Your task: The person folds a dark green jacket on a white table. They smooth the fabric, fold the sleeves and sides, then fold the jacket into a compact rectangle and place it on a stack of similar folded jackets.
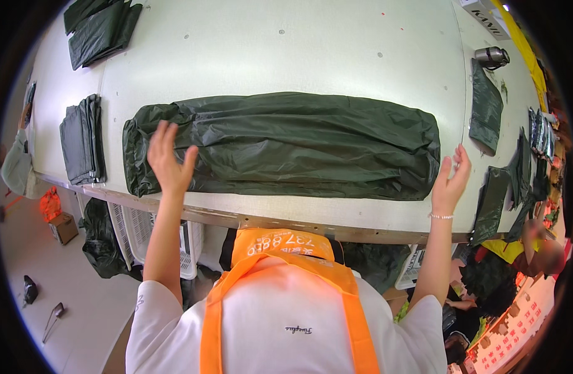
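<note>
Lengthwise along the worktop's point(324, 59) near edge lies the dark green bundle point(311, 146), its long axis running left to right between the left hand point(169, 161), over its left end and nearer, and the right hand point(450, 182), just beside its right end. Both hands have loosely spread fingers that grasp nothing, though whether the left fingertips touch the bundle cannot be told. Farther off, a folded green stack point(82, 142) lies toward the left edge, with another pile point(102, 36) beyond it, and a metal flask point(490, 58) toward the right edge.
</note>
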Tool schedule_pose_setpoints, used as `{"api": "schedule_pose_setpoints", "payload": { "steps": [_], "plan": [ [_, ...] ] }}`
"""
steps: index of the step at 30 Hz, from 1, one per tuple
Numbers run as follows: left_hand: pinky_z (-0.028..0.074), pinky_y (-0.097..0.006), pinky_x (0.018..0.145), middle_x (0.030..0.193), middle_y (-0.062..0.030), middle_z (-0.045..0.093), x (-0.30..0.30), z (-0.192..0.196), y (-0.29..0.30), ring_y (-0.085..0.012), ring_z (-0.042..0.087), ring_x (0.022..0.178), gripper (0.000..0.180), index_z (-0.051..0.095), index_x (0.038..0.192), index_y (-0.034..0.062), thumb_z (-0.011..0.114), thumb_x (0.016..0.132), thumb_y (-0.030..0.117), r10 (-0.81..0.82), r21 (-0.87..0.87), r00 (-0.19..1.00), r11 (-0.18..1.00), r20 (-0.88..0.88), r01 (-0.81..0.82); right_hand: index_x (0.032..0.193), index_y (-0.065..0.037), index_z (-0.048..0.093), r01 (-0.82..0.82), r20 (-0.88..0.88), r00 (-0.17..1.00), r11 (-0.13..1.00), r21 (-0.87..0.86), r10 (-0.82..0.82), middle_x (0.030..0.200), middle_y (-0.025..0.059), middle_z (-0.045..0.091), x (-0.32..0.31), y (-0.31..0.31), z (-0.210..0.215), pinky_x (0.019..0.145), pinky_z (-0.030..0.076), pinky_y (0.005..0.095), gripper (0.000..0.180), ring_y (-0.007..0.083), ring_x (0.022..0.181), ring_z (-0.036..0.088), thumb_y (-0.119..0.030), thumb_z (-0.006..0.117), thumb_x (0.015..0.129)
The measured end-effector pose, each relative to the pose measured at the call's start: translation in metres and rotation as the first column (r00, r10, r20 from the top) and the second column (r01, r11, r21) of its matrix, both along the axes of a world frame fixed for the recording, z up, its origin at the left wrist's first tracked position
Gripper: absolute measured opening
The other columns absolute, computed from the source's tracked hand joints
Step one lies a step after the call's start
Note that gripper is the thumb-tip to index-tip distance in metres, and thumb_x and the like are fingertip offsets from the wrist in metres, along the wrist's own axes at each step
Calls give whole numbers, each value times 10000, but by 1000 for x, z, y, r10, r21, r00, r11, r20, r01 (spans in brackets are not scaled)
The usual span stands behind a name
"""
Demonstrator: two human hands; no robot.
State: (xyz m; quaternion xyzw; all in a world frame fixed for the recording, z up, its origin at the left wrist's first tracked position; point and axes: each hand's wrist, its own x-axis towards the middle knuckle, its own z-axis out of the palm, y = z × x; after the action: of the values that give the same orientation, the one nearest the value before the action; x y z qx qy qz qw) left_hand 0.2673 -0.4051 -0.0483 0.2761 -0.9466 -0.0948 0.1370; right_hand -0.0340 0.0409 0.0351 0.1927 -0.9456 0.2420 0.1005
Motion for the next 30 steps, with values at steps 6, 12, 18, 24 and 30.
{"api": "schedule_pose_setpoints", "payload": {
  "steps": [6,12,18,24,30],
  "plan": [
    [171,-563,1072,1502,-159,214,14,-68,-48,-380,217,1361,816,260,1454,198,540,804,604,212,-184,941,969,265,-166,1371,-217,428,-194,54,979,825,530,196,1465,119,307,-9,0,-83,1088,174,543,424,337,1364,237,-273,429,950],
    [292,-513,1009,1420,-175,332,-2,-56,-66,-366,339,1271,924,306,1425,141,629,713,634,254,-172,926,962,279,-212,1437,-241,310,-121,74,992,876,467,98,1517,99,208,6,9,-140,1076,171,570,490,338,1393,175,-258,390,954],
    [381,-428,908,1129,-160,490,-3,-56,-73,-340,459,1057,1072,400,1337,15,701,566,698,401,-209,899,907,173,-365,1437,-240,312,-98,60,995,904,415,80,1517,94,214,22,17,-147,1070,172,581,486,332,1396,170,-247,376,955],
    [417,-428,783,1101,-143,530,0,-46,-69,-330,510,975,764,598,904,16,680,584,706,370,-363,919,882,134,-302,1409,-181,354,-129,9,991,932,338,134,1459,142,316,26,14,-134,1025,248,549,558,348,1331,293,-195,523,878],
    [395,-420,842,1130,-84,590,16,-65,-68,-267,536,1035,670,653,817,31,678,614,669,406,-379,903,865,141,-330,1417,-219,347,30,-60,998,942,333,-10,1484,207,211,47,23,-135,1044,169,630,598,441,1346,198,-342,550,867]
  ]
}}
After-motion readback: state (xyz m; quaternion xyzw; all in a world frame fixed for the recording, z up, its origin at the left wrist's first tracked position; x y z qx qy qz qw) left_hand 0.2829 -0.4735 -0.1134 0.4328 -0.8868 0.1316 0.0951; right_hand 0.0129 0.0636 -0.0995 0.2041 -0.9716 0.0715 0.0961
